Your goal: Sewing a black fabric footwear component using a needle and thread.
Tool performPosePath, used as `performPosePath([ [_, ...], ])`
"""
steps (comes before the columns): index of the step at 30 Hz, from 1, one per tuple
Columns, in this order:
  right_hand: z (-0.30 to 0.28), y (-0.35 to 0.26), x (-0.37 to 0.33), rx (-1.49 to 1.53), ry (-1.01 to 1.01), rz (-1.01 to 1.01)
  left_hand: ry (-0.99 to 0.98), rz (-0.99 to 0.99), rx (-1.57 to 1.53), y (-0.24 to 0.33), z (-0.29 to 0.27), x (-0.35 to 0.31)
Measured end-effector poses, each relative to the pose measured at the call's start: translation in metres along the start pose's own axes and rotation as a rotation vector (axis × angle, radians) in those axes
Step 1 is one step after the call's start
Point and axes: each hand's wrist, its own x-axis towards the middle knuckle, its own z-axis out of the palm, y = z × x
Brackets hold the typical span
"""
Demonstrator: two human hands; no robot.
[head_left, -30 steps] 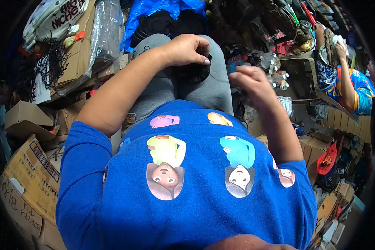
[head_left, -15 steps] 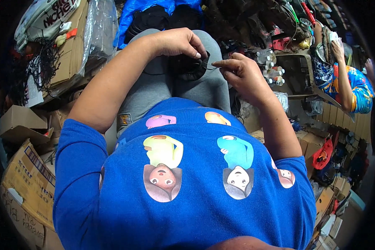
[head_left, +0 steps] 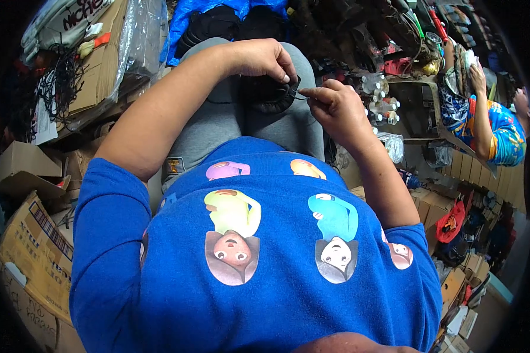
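A soft black rounded piece with a ribbed or gathered edge lies across my grey-trousered thighs; its exact kind I cannot make out. My left hand is bent over its far side, thumb and fingers pinching its rim. Just right of that rim is my right hand, forefinger extended against the thumb, the other fingers curled. A thin dark strand runs between the black piece and the right fingertips; whether a needle is there is too small to tell. A black cord trails left from the piece over my thigh.
Stacked black pieces lie on blue plastic beyond my knees. Flat cardboard and tangled black cords are at left, open boxes below them. Small bottles stand at right, near a co-worker's arm.
My right hand has shifted slightly left, closer to the black piece, and the strand between them looks shorter. My left hand keeps its pinch on the rim.
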Motion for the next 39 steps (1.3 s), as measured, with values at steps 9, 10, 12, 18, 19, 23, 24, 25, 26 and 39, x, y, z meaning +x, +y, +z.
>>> performPosePath([
  [9, 0.005, 0.029, 0.013, 0.249, -0.134, 0.020, 0.007, 0.032, 0.004, -0.007, 0.003, 0.004],
  [10, 0.007, 0.038, 0.014, 0.450, -0.191, 0.081, -0.014, 0.057, 0.047, -0.008, 0.003, 0.005],
  [12, 0.011, 0.050, 0.017, 0.550, -0.252, 0.128, -0.031, 0.081, 0.089, -0.010, 0.003, 0.005],
  [18, 0.030, 0.069, 0.025, 0.778, -0.311, 0.081, -0.031, 0.068, 0.110, -0.012, 0.003, 0.007],
  [19, 0.031, 0.062, 0.024, 0.772, -0.278, 0.116, -0.030, 0.059, 0.108, -0.014, 0.003, 0.007],
  [23, 0.035, 0.033, 0.018, 0.592, -0.053, 0.064, 0.032, -0.026, -0.013, -0.016, 0.010, 0.003],
  [24, 0.028, 0.030, 0.019, 0.509, -0.064, 0.071, 0.029, -0.029, -0.012, -0.016, 0.011, -0.002],
  [25, 0.027, 0.032, 0.018, 0.516, -0.058, 0.078, 0.246, 0.130, 0.168, -0.018, 0.012, -0.009],
  [26, 0.027, 0.037, 0.018, 0.512, -0.056, 0.041, 0.455, 0.296, 0.346, -0.018, 0.012, -0.017],
  [39, 0.039, 0.019, -0.015, 0.146, 0.081, -0.019, 0.864, 0.126, 0.734, -0.009, 0.069, -0.072],
])
